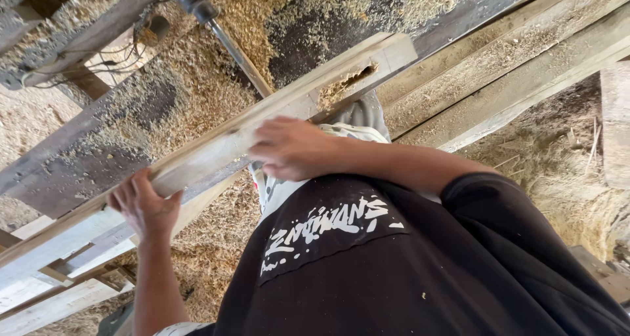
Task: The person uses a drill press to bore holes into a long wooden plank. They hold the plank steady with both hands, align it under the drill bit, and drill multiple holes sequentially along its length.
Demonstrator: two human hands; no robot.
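- I see my left hand [146, 205] and right hand [292, 149] gripping a long wooden plank [262, 123].
- A drill bit [239, 57] meets its far edge amid sawdust [197, 93].

rough wooden beam [262, 123] (pale, matt), sawdust [197, 93]

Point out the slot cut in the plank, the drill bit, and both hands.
Slot [346, 85], head view, chip-filled opening.
Drill bit [239, 57], head view, mid-shaft.
Left hand [146, 206], head view, back.
Right hand [293, 149], head view, back.
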